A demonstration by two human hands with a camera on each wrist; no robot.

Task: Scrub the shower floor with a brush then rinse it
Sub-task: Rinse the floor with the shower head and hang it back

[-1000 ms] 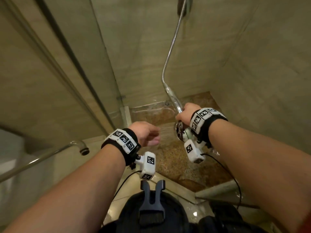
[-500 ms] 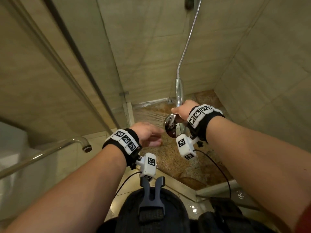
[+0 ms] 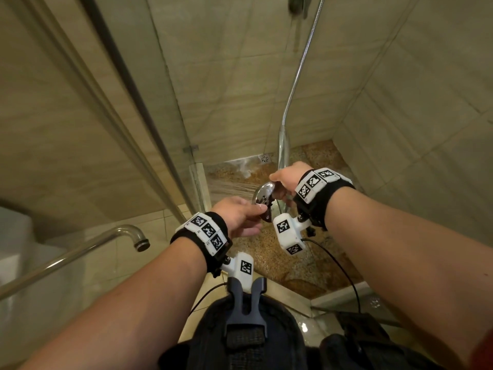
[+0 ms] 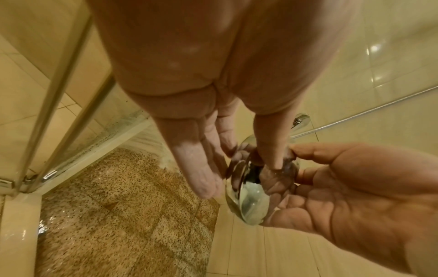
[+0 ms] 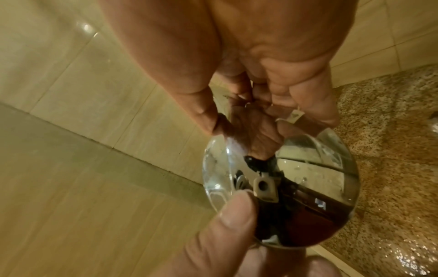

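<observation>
My right hand (image 3: 286, 178) grips the handle of the chrome shower head (image 3: 262, 194), which hangs on a metal hose (image 3: 298, 76). My left hand (image 3: 260, 209) pinches the head's rim, thumb (image 5: 232, 215) on its mirrored back (image 5: 296, 187) and fingers (image 4: 201, 178) on the face side. Water sprays from the head leftward onto the wet speckled brown shower floor (image 3: 280, 260), near the foot of the glass. A small drain (image 3: 265, 158) sits at the far edge of the floor. No brush is in view.
A glass shower door (image 3: 149, 124) with a dark edge strip stands to the left, and its chrome handle bar (image 3: 80, 252) juts toward me. Tiled walls (image 3: 413, 116) close in the back and right. A raised sill (image 3: 290, 295) borders the near floor.
My left hand moved right and took hold of the shower head's rim. The head has turned from facing down to facing left, so the spray now goes toward the glass.
</observation>
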